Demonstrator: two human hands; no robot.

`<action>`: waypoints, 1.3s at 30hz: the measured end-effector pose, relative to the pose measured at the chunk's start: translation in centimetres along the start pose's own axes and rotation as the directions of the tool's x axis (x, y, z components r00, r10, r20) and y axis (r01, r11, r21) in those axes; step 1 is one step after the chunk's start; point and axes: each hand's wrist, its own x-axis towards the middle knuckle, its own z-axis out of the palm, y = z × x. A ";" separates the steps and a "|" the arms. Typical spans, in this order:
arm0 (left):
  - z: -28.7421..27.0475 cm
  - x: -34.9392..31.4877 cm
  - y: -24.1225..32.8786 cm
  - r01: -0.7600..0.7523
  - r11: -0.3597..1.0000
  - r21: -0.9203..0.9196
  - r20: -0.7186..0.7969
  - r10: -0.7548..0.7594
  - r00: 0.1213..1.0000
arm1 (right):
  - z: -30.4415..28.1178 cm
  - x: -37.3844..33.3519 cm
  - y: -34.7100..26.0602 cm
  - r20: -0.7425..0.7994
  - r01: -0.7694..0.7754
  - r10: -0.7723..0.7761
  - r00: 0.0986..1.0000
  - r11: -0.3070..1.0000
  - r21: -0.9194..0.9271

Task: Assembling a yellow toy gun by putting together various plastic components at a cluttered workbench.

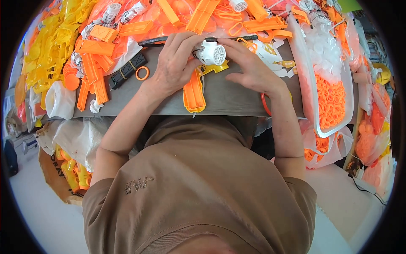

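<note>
The left hand (174, 63) grips a white cylinder (212, 53); the right hand (256, 67), loosely open, borders its right side. An orange piece (194, 94) lies nearer.

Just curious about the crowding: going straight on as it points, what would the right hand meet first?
Likely the white part; the right hand may already touch it, depth is unclear.

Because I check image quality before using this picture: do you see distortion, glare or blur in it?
Head view: black fisheye border around the picture, the grey table's front edge slightly bent; head view: pale plastic pieces look almost washed out; head view: the white round part looks fairly sharp, the red bag softer.
</note>
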 end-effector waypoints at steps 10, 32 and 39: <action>0.2 -1.0 -0.4 -0.132 0.989 0.067 -0.025 0.134 0.991 | 2.7 -0.1 -1.3 -0.049 -0.033 0.033 0.998 0.999 0.002; -2.5 -0.7 -0.9 0.159 0.970 -0.184 0.092 -0.144 0.985 | 4.0 -0.4 -1.8 -0.283 0.151 -0.165 0.945 0.986 -0.068; -2.3 -0.9 -0.8 -0.131 0.991 0.004 0.148 0.129 0.981 | 4.1 0.1 -2.7 -0.321 0.146 -0.130 0.938 0.989 0.026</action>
